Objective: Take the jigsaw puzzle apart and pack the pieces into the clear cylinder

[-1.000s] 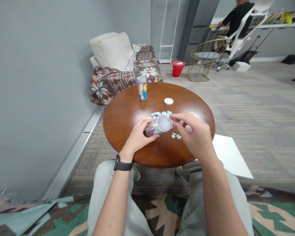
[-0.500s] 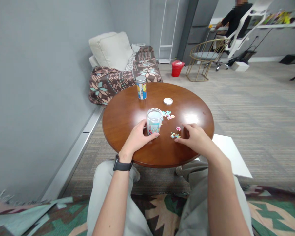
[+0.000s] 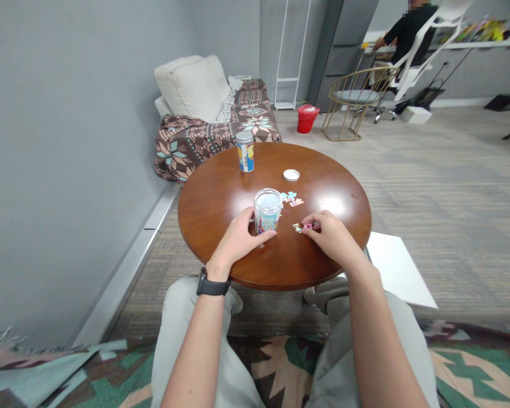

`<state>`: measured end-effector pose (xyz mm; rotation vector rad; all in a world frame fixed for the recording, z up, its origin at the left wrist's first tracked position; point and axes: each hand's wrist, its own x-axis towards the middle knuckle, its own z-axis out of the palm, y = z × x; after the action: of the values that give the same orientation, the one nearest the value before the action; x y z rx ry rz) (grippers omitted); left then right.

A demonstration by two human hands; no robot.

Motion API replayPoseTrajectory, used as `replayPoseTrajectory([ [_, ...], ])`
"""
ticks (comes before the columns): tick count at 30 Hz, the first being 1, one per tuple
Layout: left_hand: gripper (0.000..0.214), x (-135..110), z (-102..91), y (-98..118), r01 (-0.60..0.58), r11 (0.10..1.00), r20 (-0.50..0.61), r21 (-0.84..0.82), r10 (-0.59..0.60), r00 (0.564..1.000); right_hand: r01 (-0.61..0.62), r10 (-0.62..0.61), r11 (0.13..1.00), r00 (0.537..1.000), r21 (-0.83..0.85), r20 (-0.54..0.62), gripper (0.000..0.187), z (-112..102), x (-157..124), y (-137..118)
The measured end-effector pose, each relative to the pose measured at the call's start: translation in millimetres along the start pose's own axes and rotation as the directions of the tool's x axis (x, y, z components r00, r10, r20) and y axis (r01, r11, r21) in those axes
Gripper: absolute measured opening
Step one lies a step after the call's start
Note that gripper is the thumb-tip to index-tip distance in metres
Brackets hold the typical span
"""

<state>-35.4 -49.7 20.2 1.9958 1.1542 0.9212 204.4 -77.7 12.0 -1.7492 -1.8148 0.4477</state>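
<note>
An open, clear-rimmed jar with a colourful label stands upright on the round wooden table. My left hand is wrapped around its lower left side, thumb across the front. To the right, my right hand has its fingertips drawn together around a few small jigsaw pieces on the tabletop, one of them pink. The fingers partly hide these pieces. Behind the jar lies another small cluster of jigsaw pieces, light blue, pink and yellow.
A closed can with a silver lid stands at the back of the table. A round lid lies flat to its right. Beyond are a covered sofa, a red bin, and a seated person near a gold-framed chair.
My right hand has moved slightly left and its fingers have closed in, gathering the small jigsaw pieces together. My left hand stays on the jar.
</note>
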Motion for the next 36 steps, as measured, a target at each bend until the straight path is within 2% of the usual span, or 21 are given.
replayPoseTrajectory([
  [6, 0.053, 0, -0.3, 0, 0.0, 1.0, -0.001, 0.006, 0.0, 1.0, 0.021, -0.021, 1.0, 0.998, 0.002, 0.062, 0.02, -14, -4, 6],
  [18, 0.05, -1, -0.3, 0, 0.011, 1.0, 0.002, 0.001, -0.011, 1.0, -0.094, 0.089, 0.995, 0.99, 0.045, 0.107, 0.018, -15, -2, 9],
  [24, 0.05, 0, 0.5, -1, 0.013, 1.0, 0.005, 0.0, -0.013, 1.0, -0.049, 0.047, 0.997, 0.998, 0.064, 0.031, 0.025, -12, 1, 8],
  [27, 0.051, 0, -0.1, 0, 0.009, 1.0, 0.003, 0.003, -0.009, 1.0, -0.045, 0.045, 0.998, 0.999, 0.053, -0.004, 0.021, -10, 3, 9],
  [29, 0.051, 0, -0.5, 1, 0.006, 1.0, 0.003, 0.002, -0.006, 1.0, -0.031, 0.031, 0.998, 0.999, 0.047, -0.011, 0.018, -9, 3, 11],
  [33, 0.051, 0, -0.3, 0, 0.002, 1.0, 0.002, 0.006, -0.002, 1.0, -0.029, 0.031, 0.997, 0.999, 0.076, -0.018, 0.023, -9, 3, 14],
  [36, 0.052, 0, 0.5, -2, -0.006, 1.0, -0.002, 0.017, 0.006, 1.0, -0.049, 0.047, 0.991, 0.999, 0.128, 0.019, 0.027, -11, 2, 11],
])
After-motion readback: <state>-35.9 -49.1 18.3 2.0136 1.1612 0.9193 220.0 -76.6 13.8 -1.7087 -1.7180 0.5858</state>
